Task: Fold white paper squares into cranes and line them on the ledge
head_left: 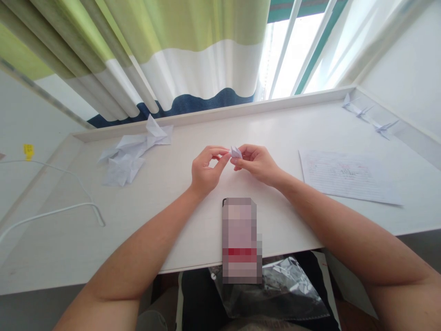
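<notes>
A small folded piece of white paper (235,152) is held between both hands above the middle of the white desk. My left hand (209,169) pinches its left tip between thumb and forefinger. From the other side, my right hand (257,162) grips the paper's body, with the thumb in front and the fingers curled behind. Pointed layers of the paper stick up between the fingertips. Part of it is hidden by the right fingers.
Several folded white papers (129,151) lie in a heap at the left. Folded paper cranes (382,128) stand along the right back edge. A written sheet (347,177) lies right. A blurred-out phone (240,230) is near the front edge; a clear plastic bag (289,289) is below. A white cable (51,217) runs left.
</notes>
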Motion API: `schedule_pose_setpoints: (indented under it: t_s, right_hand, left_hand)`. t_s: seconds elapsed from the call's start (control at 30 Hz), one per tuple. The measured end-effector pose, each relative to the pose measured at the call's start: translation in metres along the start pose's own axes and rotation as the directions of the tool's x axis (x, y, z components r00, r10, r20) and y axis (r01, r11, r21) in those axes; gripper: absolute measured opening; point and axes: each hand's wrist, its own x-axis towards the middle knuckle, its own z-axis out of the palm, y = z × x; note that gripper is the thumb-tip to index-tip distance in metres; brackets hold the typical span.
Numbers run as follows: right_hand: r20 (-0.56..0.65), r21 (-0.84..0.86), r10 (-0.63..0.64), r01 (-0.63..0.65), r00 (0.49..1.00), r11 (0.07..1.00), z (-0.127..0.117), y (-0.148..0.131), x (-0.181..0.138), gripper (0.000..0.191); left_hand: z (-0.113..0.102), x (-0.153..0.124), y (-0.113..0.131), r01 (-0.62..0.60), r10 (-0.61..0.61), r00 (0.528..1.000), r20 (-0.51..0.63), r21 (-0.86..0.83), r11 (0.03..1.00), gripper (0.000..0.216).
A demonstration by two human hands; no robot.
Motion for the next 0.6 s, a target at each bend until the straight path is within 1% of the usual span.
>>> schedule_pose_setpoints:
  t_s: [0.27,0.4,0.6]
  right_hand:
    - [0.007,-0.013,-0.007,0.007,1.0,1.0,-0.0008,0.0041,0.0011,0.047]
    - [0.011,-0.034,-0.024,0.024,1.0,0.999,-0.0018,0.0048,0.0014,0.046]
    - [0.017,-0.029,-0.016,0.016,1.0,0.999,-0.0025,0.0039,0.0017,0.044]
  left_hand:
    - [0.0,-0.0012,0.0014,0.034,-0.034,0.999,0.019,0.004,0.999,0.019]
    - [-0.0002,-0.0011,0.0046,0.026,-0.026,1.0,0.008,-0.007,1.0,0.019]
    - [0.0003,-0.0008,0.0041,0.033,-0.033,0.999,-0.015,-0.004,0.999,0.02]
